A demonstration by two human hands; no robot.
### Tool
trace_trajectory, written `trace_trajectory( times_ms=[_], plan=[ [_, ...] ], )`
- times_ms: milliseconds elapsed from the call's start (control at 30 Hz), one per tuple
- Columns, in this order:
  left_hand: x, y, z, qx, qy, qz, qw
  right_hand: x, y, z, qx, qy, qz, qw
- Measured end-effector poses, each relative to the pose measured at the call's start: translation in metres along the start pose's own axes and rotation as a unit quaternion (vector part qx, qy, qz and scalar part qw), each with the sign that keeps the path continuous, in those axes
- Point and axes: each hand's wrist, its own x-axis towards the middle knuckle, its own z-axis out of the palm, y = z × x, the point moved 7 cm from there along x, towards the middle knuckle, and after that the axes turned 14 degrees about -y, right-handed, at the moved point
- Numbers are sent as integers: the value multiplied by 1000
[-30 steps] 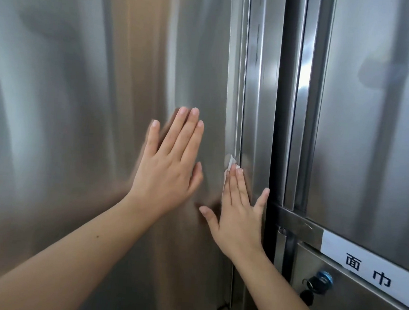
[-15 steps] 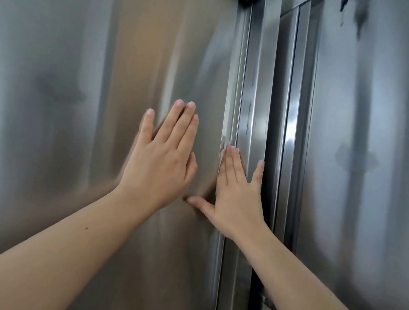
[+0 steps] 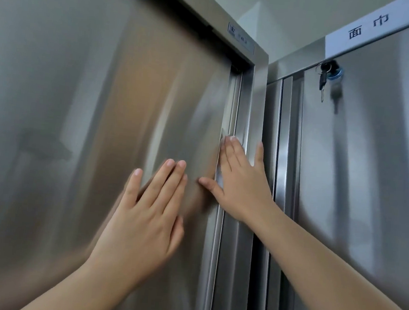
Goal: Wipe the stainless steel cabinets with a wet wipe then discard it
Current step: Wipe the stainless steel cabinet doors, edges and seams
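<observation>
Pressing the wet wipe (image 3: 233, 138) against the door edge of the left stainless steel cabinet (image 3: 79, 120), the right hand (image 3: 241, 184) keeps its fingers straight, only a white sliver showing past the fingertips, while the left hand (image 3: 144, 226) lies flat beside it, fingers extended and holding nothing.

Left hand (image 3: 141, 225) flat on left cabinet (image 3: 66, 119); keys (image 3: 325, 77) right.

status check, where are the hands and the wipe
Left hand flat on cabinet door. Right hand flat, pressing wet wipe on the door's right edge. Keys on next cabinet, clear of both.
</observation>
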Motion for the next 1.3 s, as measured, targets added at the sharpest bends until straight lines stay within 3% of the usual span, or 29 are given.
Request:
trace_trajectory(
  times_ms=[200,433,667,900,1133,1300],
  plan=[
    [-1,1,1,6,26,6,1000,11,19,-10,-51,12,-21,998],
    [-1,3,1,26,71,13,997,67,58,-44,-69,58,13,996],
    [-1,1,2,47,91,5,995,48,54,-32,-103,57,-21,993],
    [0,2,3,62,96,5,993,107,78,-65,-91,29,60,994],
    [0,0,11,77,94,6,993,66,54,-34,-83,33,47,995],
    [1,-1,13,105,104,14,989,95,67,-54,-65,43,66,995]
  ],
)
